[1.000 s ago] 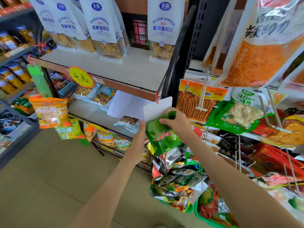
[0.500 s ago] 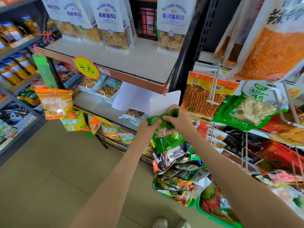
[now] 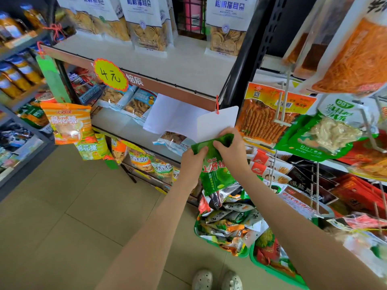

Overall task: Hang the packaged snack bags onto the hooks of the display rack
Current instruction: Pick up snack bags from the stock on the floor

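Observation:
A green snack bag point(image 3: 215, 172) hangs between my two hands in the middle of the view. My left hand point(image 3: 191, 164) pinches its top left corner. My right hand point(image 3: 230, 148) grips the folded top edge at the right. The bag is held in front of the shelf edge, left of the display rack. The rack's metal hooks point(image 3: 281, 109) stand to the right and carry an orange strip-snack pack point(image 3: 266, 118) and a green and white pack point(image 3: 326, 132). The bag touches no hook.
Two green baskets point(image 3: 270, 267) full of mixed snack bags sit on the floor below my hands. A wooden shelf point(image 3: 167, 84) with cracker bags and a white tag point(image 3: 217, 120) stands behind. A dark shelf of jars lines the left. My shoes show at the bottom.
My left hand rose from the bag's side to its top left corner, and both hands now hold the top edge. The view has tilted down a little.

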`<state>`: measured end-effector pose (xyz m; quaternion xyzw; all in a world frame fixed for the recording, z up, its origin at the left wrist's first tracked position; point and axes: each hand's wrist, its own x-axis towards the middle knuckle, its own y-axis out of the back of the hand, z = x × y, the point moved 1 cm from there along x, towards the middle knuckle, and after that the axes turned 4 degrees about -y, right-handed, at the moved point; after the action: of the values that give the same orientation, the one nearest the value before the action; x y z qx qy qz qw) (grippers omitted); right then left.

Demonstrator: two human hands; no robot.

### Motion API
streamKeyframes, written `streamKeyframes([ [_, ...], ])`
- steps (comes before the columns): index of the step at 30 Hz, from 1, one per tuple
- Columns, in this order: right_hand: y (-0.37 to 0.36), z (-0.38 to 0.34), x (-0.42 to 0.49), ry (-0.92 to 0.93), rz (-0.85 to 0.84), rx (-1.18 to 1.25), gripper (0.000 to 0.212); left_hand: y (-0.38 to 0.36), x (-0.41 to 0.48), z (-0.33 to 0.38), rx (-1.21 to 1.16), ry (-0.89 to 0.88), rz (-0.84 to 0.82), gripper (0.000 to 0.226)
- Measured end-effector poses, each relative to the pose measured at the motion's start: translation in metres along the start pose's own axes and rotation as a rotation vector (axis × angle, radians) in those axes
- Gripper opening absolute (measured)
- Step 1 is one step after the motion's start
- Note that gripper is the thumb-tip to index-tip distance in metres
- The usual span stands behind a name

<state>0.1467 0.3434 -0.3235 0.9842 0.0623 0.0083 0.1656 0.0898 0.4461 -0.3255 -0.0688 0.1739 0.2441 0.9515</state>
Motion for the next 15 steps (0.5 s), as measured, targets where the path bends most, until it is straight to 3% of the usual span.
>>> streamKeyframes([
  [5,0.005,0.011,0.005,-0.185,-0.013,0.163,0.034,0.001,0.002,-0.007,0.067,-0.052,0.03,0.02],
  [12,0.002,0.025,0.012,-0.28,-0.049,-0.023,0.051,0.006,0.005,-0.024,0.134,-0.105,0.052,0.024],
  [15,0.005,0.031,0.008,-0.282,-0.071,0.001,0.059,0.01,0.003,-0.028,0.319,-0.172,0.025,0.024],
])
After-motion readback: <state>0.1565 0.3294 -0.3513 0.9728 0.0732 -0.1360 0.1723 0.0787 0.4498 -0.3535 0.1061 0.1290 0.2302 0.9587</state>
